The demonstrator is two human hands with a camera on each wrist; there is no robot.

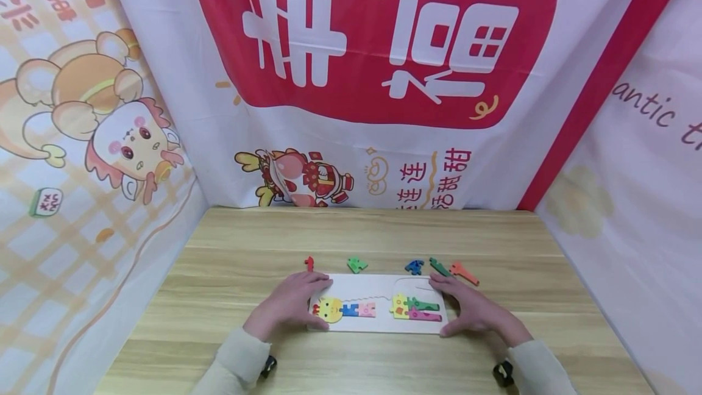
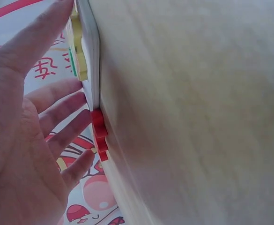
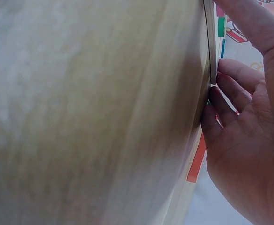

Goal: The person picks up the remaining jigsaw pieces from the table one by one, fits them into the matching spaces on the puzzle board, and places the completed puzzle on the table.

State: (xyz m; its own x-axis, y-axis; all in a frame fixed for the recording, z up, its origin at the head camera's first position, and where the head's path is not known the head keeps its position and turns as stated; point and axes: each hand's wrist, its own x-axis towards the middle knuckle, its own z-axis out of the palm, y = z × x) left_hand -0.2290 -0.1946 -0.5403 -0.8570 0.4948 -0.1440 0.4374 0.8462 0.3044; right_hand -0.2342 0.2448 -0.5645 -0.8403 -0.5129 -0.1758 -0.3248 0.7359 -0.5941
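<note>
A white giraffe puzzle board (image 1: 362, 285) lies on the table between both hands. My left hand (image 1: 287, 302) holds its left end, thumb at the near corner and fingers at the far side. The right hand (image 1: 473, 306) spans the right end in the same way. On the board sit a yellow giraffe-head piece (image 1: 330, 312), a blue piece (image 1: 348, 309) and a pink piece (image 1: 367, 309). Towards its right are a yellow piece (image 1: 401, 306), a green piece (image 1: 428, 306) and a magenta piece (image 1: 425, 316). In the left wrist view, fingertips touch the board edge (image 2: 94, 61).
Loose pieces lie beyond the board: red (image 1: 309, 263), light green (image 1: 357, 265), dark blue (image 1: 414, 267), dark green (image 1: 440, 267) and orange (image 1: 464, 274). The wooden table (image 1: 351, 364) meets a printed cloth (image 1: 351, 102) at its back.
</note>
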